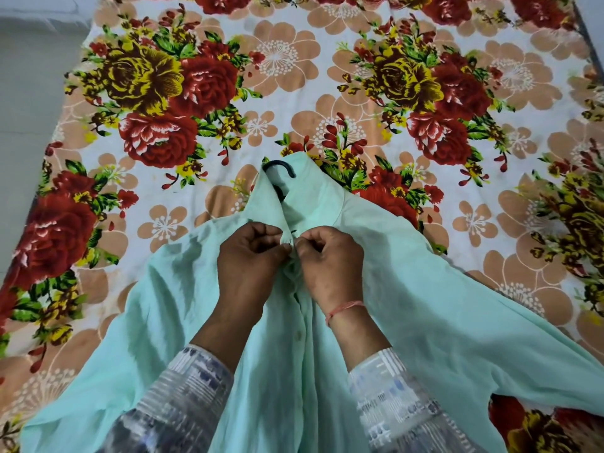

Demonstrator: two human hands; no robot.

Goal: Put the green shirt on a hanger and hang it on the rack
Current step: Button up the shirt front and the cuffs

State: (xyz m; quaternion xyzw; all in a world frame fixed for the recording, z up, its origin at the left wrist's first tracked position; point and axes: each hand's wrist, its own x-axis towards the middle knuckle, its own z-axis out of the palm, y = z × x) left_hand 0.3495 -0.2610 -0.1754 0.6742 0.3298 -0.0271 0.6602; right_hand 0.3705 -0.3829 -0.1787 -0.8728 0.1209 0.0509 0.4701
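Across most of our view spreads a white bed sheet printed with large red, yellow and tan flowers (294,76). On it lies the pale mint-green button-front shirt (425,305), spread wide, its collar pointing away from us and its hem toward us. A dark curved hanger hook (281,169) pokes out of the collar opening, so we judge the hanger is already inside the shoulders, though cloth hides its bar. Our left hand (250,259) and right hand (330,266) meet at the front placket just below the collar, the fingers (277,238) of both curled tight and pinching the two fabric edges together. We appear to be fastening an upper button; a small pale button (298,336) sits lower down, between our wrists. Next we need to finish this closure, then grasp the hook and lift the shirt toward a rack, which is not in sight.
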